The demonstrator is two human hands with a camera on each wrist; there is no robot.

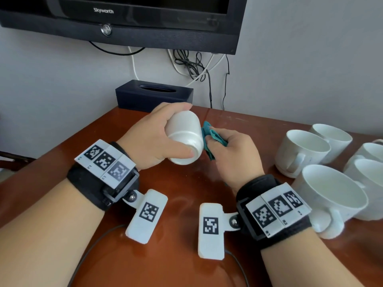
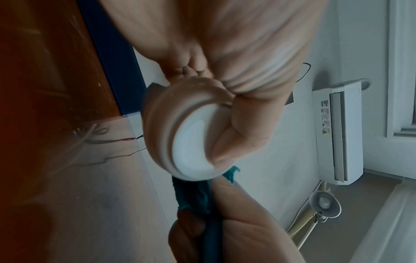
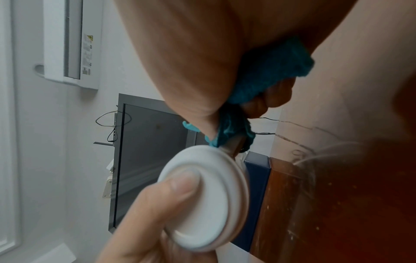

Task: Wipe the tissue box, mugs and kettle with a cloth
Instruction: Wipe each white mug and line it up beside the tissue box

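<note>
My left hand (image 1: 157, 135) grips a white mug (image 1: 184, 137) lifted above the table, tipped so its base faces me; the thumb lies across the base (image 2: 193, 147). My right hand (image 1: 230, 154) holds a bunched teal cloth (image 1: 209, 137) against the mug's right side. The mug's base (image 3: 209, 201) and the cloth (image 3: 270, 78) also show in the right wrist view. A dark blue tissue box (image 1: 154, 95) stands at the table's back edge by the wall. No kettle is in view.
Several white mugs (image 1: 304, 150) stand upright at the right of the brown wooden table (image 1: 176, 262). A black television (image 1: 128, 19) hangs on the wall above, with cables (image 1: 192, 65) dangling behind the tissue box.
</note>
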